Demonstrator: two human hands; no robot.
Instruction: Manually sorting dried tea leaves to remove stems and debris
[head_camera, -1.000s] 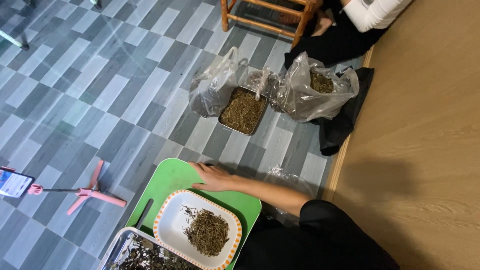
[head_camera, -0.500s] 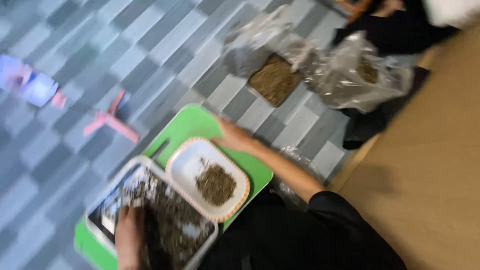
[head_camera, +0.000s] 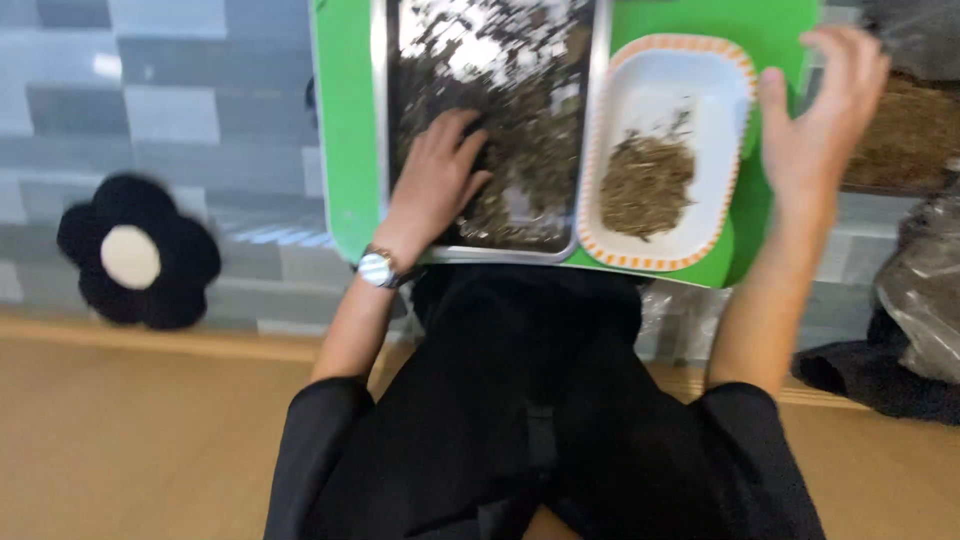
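Note:
A green tray (head_camera: 345, 150) lies on the tiled floor in front of my lap. On it sits a metal pan (head_camera: 590, 90) full of dark dried plant bits. My left hand (head_camera: 435, 175), with a watch at the wrist, rests palm down in those bits, fingers spread. Beside the pan stands a white dish with an orange rim (head_camera: 715, 95) holding a small heap of dried bits. My right hand (head_camera: 820, 110) hovers at the tray's right edge, fingers apart, holding nothing.
A black flower-shaped cushion with a white centre (head_camera: 135, 255) lies on the floor at the left. Clear plastic bags (head_camera: 925, 280) and a container of brownish dried material (head_camera: 905, 135) sit at the right. Wooden flooring runs under my legs.
The view has swung down over my lap. My left hand has come onto the metal pan. My right hand has lifted from the tray's far edge to its right side.

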